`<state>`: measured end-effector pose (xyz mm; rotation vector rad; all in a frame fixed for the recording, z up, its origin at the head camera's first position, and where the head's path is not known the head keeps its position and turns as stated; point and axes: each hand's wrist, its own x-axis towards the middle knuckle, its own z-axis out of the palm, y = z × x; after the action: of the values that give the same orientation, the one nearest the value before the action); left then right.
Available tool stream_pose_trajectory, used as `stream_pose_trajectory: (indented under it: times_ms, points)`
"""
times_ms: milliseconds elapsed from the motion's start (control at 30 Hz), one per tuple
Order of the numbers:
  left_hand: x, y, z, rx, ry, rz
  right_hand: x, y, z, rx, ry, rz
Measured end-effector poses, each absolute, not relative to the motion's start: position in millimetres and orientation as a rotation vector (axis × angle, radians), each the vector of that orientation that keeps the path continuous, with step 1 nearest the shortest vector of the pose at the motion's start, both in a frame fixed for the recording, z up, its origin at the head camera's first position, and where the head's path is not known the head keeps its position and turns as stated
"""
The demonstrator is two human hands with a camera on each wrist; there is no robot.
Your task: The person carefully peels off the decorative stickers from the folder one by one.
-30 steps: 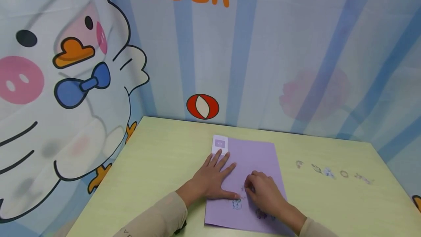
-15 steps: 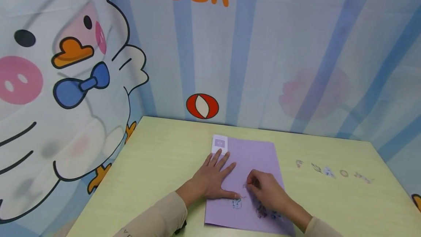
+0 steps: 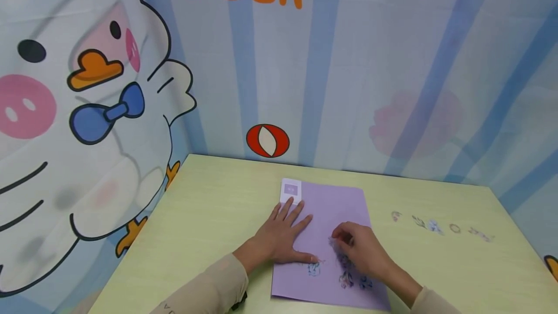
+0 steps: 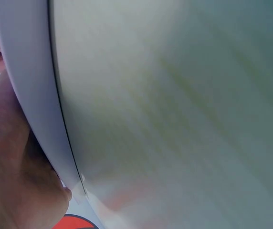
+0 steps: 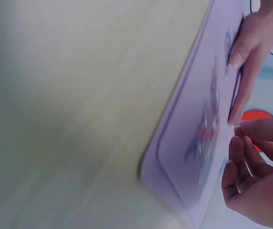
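Note:
My left hand lies with its fingers spread on the left side of a purple notebook. Its thumb reaches toward a bluish flower sticker on the cover. Above the notebook's right half, my right hand pinches a small, pale, see-through sticker between thumb and index finger; its pattern is too small to make out. Below that hand, flower stickers lie on the lower right of the cover. In the right wrist view, the thumb and index fingertip of the right hand meet above the notebook.
A white label marks the notebook's top left corner. Several small stickers lie in a row on the pale yellow table to the right. Behind the table hangs a printed duck curtain.
My right hand has moved slightly right and away from me with the small sticker, uncovering more flower stickers beneath it. The left hand stays in place.

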<state>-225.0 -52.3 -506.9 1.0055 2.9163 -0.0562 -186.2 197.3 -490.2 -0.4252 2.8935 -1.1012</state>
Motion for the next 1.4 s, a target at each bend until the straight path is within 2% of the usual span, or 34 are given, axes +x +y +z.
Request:
stream_pose_trajectory:
  times_ms: [167,400,633,1067,1400]
  points:
    - [-224,-53,-506,1.008,2.911,-0.033,-188,224,-488,-0.412,2.973,-1.123]
    - [-227,-54,-510,1.016,2.908,-0.003,-199,288,-490,-0.432,3.181,-0.944]
    - [-228,-55,-511,1.014,2.910,-0.010,-210,334,-496,-0.603,3.387,-0.660]
    - [-226,-55,-507,1.009,2.898,0.009,-214,351,-503,-0.676,3.271,-0.565]
    - [-225,-55,-506,1.015,2.901,0.017,-214,352,-502,-0.586,3.312,-0.633]
